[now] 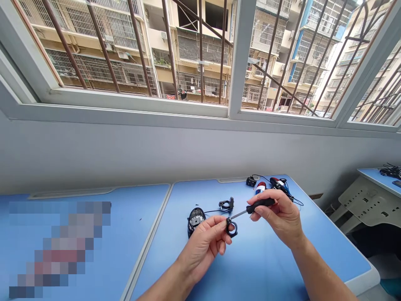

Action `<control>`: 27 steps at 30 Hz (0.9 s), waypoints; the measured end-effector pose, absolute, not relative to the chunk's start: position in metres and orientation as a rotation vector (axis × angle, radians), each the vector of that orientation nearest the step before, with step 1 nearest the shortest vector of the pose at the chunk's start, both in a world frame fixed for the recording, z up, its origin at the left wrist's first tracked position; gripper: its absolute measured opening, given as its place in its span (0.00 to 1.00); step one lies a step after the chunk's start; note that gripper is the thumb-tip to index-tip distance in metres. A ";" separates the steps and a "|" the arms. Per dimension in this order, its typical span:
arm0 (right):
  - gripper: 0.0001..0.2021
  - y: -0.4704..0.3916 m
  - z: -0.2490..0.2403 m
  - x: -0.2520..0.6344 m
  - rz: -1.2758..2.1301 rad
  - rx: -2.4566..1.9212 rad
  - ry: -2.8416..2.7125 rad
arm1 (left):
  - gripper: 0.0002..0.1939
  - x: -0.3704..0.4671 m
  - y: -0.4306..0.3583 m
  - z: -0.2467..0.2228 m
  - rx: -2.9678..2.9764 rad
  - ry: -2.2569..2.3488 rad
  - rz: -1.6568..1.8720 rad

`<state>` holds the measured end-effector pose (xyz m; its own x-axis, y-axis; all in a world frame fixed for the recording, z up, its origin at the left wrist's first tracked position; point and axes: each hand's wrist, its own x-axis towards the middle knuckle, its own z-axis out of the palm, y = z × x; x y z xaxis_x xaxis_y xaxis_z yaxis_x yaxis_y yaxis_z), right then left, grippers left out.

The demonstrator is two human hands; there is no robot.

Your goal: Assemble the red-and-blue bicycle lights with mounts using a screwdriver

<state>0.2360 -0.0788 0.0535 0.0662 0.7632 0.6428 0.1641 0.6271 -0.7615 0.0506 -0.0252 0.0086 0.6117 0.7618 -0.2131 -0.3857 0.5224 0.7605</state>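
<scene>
Between the thumb and fingers of my left hand (209,241) is a small black ring-shaped clamp (232,229). My right hand (283,217) grips the black handle of a screwdriver (261,204). Its metal shaft slants down to the left, and the tip meets the top of the clamp. Just behind my left hand lies a rounded black device with a mesh-like face (196,216), partly hidden by that hand. A thin cable runs from it to a black clamp-like piece (227,205) on the table.
On the blue table (250,267), a small black box (251,181), a red and blue item (260,187) and a dark cabled bundle (280,184) lie at the back right. A second blue table (138,221) adjoins on the left. Behind are a wall and barred windows.
</scene>
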 end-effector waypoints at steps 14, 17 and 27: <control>0.07 -0.080 0.053 0.236 0.527 -0.829 -1.484 | 0.13 0.051 -0.025 0.009 0.715 0.580 0.726; 0.06 -0.080 0.053 0.235 0.519 -0.841 -1.496 | 0.14 0.051 -0.025 0.009 0.695 0.579 0.720; 0.07 -0.081 0.052 0.235 0.505 -0.826 -1.472 | 0.15 0.050 -0.026 0.010 0.702 0.581 0.717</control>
<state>0.2353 -0.0807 0.0524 0.0717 0.7475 0.6604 0.1849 0.6406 -0.7452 0.0502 -0.0260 0.0105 0.6196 0.7490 -0.2346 -0.3847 0.5503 0.7411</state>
